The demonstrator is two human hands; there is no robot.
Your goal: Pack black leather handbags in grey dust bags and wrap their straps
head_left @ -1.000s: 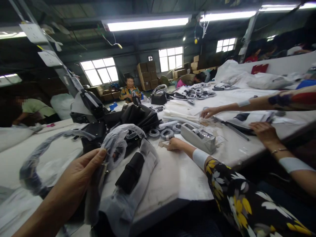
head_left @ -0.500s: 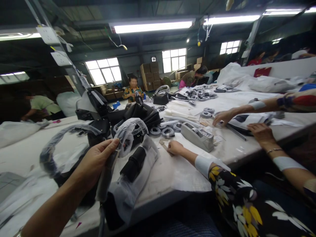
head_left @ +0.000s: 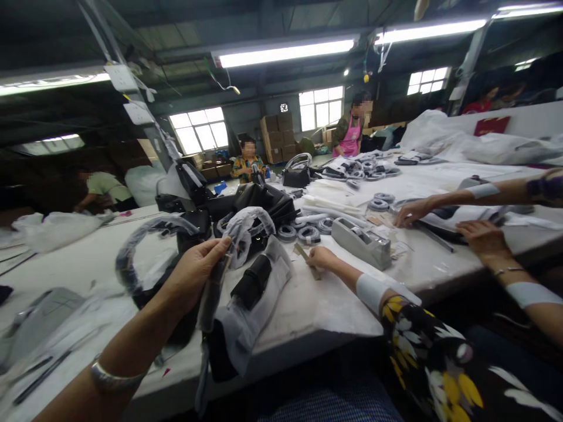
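My left hand [head_left: 204,266] pinches a dark, plastic-wrapped strap [head_left: 211,299] that hangs down over the table's front edge. Beside it lies a black handbag [head_left: 252,281], partly covered in white wrapping; its plastic-covered handle [head_left: 237,243] arches up by my fingertips. My right hand [head_left: 322,258], below a grey-white forearm cover, is closed on a narrow tan card strip [head_left: 307,258] tilted at the tabletop. A grey tape dispenser [head_left: 363,243] stands just right of that hand. Another wrapped handle [head_left: 127,258] loops up behind my left forearm.
At right, a co-worker's hands [head_left: 416,211] rest by a partly wrapped dark bag [head_left: 457,220]. Coiled straps [head_left: 309,234] and a pile of black bags [head_left: 264,202] lie farther back. Two people [head_left: 349,135] are across the table. Scissors-like dark tools [head_left: 41,375] lie at lower left.
My view has swung left, so things appear farther right. My right hand now has the card strip tilted between its fingers. A person across the table has straightened up.
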